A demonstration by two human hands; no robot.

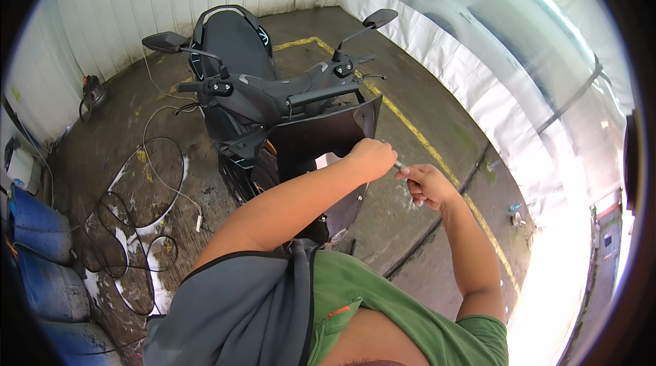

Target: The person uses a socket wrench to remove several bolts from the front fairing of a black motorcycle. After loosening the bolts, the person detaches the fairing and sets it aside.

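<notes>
A black scooter stands in front of me, its handlebars and mirrors toward me. At its front, a broad dark body panel tilts out, with a light patch visible behind my left wrist. My left hand is closed in a fist beside the panel's right part. A short metal rod, its exact kind unclear, comes out from that fist. My right hand pinches the rod's other end between thumb and forefinger, with the other fingers curled. The left hand's fingertips are hidden behind its back.
Black hose and a pale cable lie in loops on the wet, foamy floor at left. Blue barrels line the left edge. A yellow line crosses the floor at right. Beyond it hangs a translucent plastic curtain with a white car behind.
</notes>
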